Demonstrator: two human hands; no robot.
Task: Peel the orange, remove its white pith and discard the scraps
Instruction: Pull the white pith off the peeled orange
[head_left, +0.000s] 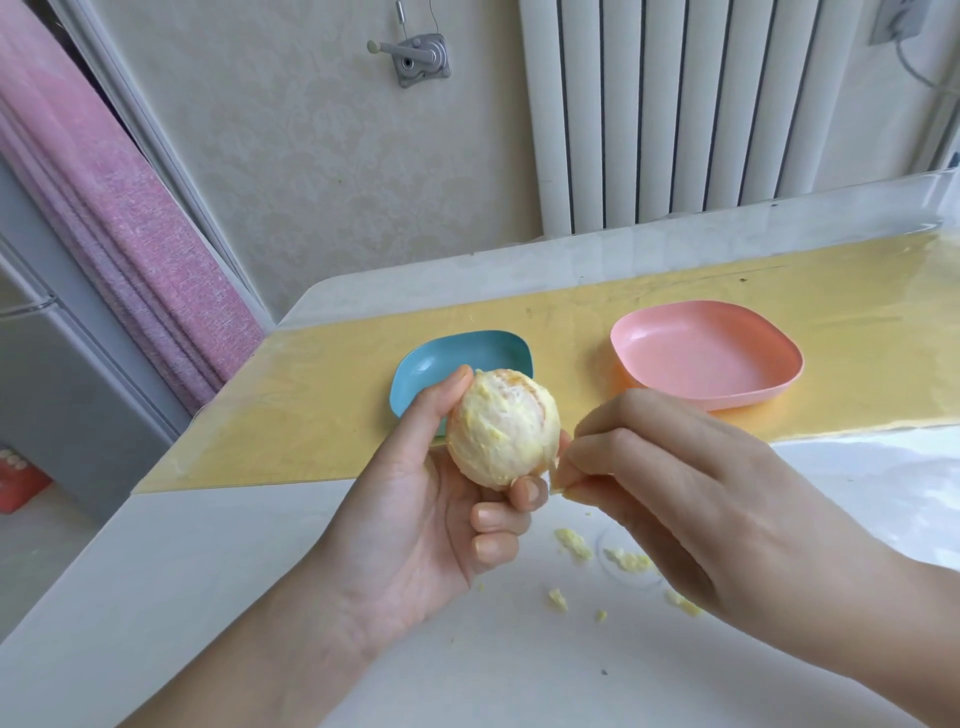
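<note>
A peeled orange (503, 427), mostly covered in pale white-yellow pith with some orange flesh showing at its top, is held above the table. My left hand (426, 499) grips it, thumb on its left side and fingers curled under it. My right hand (670, 483) is at the orange's lower right, its fingertips pinching a small strip of pith (558, 486) against the fruit. Several bits of pith scraps (574, 545) lie on the white table below the hands.
A blue dish (467, 353) sits behind the orange on a yellow mat (322, 405). A pink dish (706, 358) stands to its right. The white table (260, 597) ends at the left, with a pink curtain (104, 234) and a radiator (701, 104) beyond.
</note>
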